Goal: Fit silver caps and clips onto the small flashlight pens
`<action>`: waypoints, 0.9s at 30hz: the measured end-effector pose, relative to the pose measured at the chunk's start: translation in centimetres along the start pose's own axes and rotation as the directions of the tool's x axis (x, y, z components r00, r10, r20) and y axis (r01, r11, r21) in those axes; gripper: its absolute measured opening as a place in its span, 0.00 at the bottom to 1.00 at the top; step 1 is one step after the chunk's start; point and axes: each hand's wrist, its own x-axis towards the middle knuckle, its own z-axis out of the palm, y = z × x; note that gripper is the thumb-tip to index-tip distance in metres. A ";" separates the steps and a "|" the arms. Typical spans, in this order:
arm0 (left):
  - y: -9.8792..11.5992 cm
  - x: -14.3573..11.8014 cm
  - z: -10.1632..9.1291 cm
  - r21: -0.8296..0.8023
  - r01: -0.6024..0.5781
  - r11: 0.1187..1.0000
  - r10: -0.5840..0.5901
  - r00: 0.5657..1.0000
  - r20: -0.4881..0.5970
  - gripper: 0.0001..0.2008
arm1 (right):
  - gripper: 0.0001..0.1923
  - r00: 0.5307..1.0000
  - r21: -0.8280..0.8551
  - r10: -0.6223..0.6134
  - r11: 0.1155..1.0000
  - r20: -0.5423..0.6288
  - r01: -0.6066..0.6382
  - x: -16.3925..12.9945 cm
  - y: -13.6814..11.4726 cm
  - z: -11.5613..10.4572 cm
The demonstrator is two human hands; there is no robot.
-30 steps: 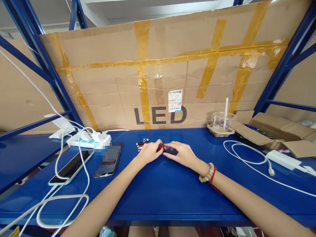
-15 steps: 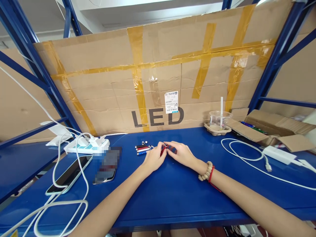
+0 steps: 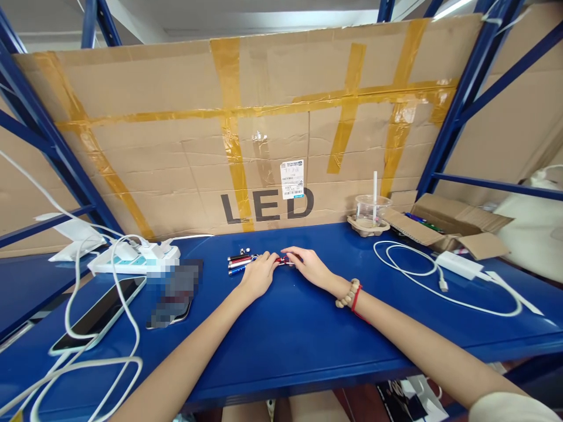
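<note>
My left hand [image 3: 257,275] lies low on the blue tabletop, its fingers bent over the row of slim metal tubes. A black tube [image 3: 237,258], a silver tube [image 3: 238,264] and a blue tube [image 3: 237,271] stick out to its left, side by side, with a red one partly covered. Between my hands shows a small red piece [image 3: 285,258] with shiny metal parts; the left fingertips close on it, and much of it is hidden. My right hand [image 3: 310,266] is at its right side, index finger stretched out and apart from the thumb.
Small shiny bits [image 3: 244,251] lie behind the tubes. Two phones [image 3: 99,316], a power strip [image 3: 132,261] and looping white cables are on the left. To the right are a plastic cup [image 3: 373,211], an open cardboard box [image 3: 453,220] and a white charger [image 3: 460,265]. Taped cardboard [image 3: 185,176] stands behind.
The red piece, earlier raised and tilted between both hands' fingers, is now lower and flatter. My right fingers have spread somewhat, and my left hand has flattened over the tubes. The view has shifted right.
</note>
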 end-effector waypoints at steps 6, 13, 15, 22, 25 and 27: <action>-0.2 -0.2 0.1 -0.023 -0.027 0.999 0.026 1.000 -0.013 0.17 | 0.21 0.999 0.080 0.019 0.997 0.039 -0.022 0.1 0.1 -0.2; -0.1 -0.3 0.0 -0.135 0.030 0.990 -0.038 0.997 -0.061 0.15 | 0.20 0.998 0.179 0.051 0.982 0.026 -0.054 0.2 0.6 0.2; 0.0 -0.4 -0.2 -0.154 0.038 0.987 -0.047 0.997 -0.059 0.15 | 0.20 0.999 0.143 0.026 0.989 0.026 -0.030 0.2 0.8 0.3; 0.3 -0.4 -0.8 -0.231 0.117 0.966 -0.123 0.992 -0.011 0.16 | 0.20 0.997 0.079 0.025 0.996 0.071 -0.030 -0.2 0.4 0.3; 0.2 -0.3 -0.7 -0.247 0.126 0.961 -0.129 0.992 0.001 0.18 | 0.19 0.996 0.046 -0.014 0.999 0.089 0.009 -0.2 0.2 0.2; 0.2 -0.4 -0.7 -0.238 0.120 0.964 -0.125 0.992 -0.005 0.19 | 0.18 0.994 0.002 -0.054 0.999 0.095 0.054 -0.3 0.1 0.2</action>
